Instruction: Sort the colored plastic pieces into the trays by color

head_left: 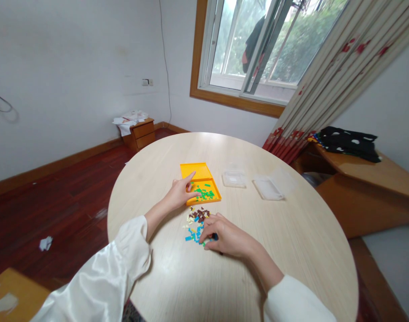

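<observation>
An open yellow plastic case lies on the round table, with small green building bricks scattered in its near half. My left hand is at the case's left side, fingers apart, one fingertip over the green bricks. Nearer to me is a loose pile of dark brown bricks, cream bricks and blue bricks. My right hand bends over the right of this pile, thumb and finger pinched around a small green brick. Black pieces show partly under that hand.
Two clear plastic boxes, one beside the yellow case and another farther right, stand on the round table. A wooden desk with dark cloth stands at the right. A small cabinet holding papers is behind left.
</observation>
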Demonstrator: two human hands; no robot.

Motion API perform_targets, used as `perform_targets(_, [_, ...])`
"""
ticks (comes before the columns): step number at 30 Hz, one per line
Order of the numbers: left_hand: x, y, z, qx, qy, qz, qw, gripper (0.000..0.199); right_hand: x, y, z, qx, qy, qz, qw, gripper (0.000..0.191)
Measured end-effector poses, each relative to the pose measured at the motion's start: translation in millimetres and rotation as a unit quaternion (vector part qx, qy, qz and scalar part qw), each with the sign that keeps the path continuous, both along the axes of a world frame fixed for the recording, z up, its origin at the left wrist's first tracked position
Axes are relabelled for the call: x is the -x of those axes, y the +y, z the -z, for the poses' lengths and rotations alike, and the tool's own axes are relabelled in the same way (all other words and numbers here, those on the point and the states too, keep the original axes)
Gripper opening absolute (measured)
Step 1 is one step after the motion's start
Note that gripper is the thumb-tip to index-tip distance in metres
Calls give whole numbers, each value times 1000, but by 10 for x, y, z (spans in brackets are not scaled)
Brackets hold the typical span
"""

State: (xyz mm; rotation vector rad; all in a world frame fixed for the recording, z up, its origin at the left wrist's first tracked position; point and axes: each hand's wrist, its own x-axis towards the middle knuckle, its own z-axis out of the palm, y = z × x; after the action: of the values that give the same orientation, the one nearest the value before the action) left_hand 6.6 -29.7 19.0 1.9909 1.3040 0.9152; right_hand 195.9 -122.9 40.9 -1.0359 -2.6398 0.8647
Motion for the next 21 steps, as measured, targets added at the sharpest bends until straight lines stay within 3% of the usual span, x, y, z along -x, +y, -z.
perform_targets(21, [3, -14, -4, 2, 18, 6, 1000, 73, 10, -8, 2, -6, -7, 4, 1000, 6])
